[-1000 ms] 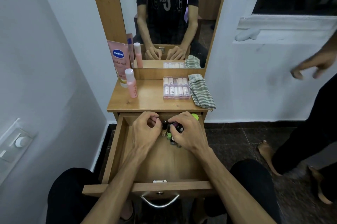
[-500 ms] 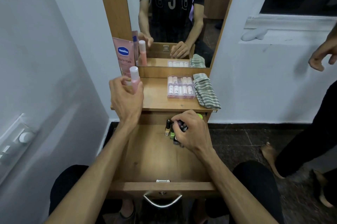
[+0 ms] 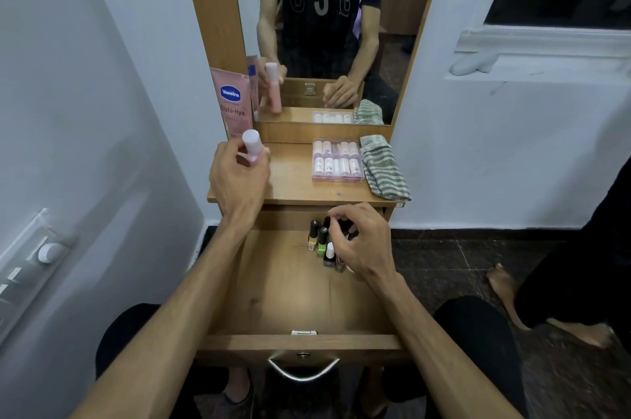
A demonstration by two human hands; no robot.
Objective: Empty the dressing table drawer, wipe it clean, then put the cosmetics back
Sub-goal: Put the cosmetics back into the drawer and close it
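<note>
The wooden drawer stands pulled out below the dressing table top. Several small nail polish bottles stand grouped at its back right. My right hand rests over that group with its fingers curled on the bottles. My left hand is up at the table top's left edge, closed around a pink bottle with a white cap. A clear case of pink tubes and a striped green cloth lie on the top.
A pink Vaseline tube leans against the mirror frame. A white wall with a switch plate is close on the left. Another person's bare feet and dark clothing stand on the dark floor at right.
My left hand rose out of the drawer to the table top and closed on the pink bottle. My right hand stayed on the nail polish bottles.
</note>
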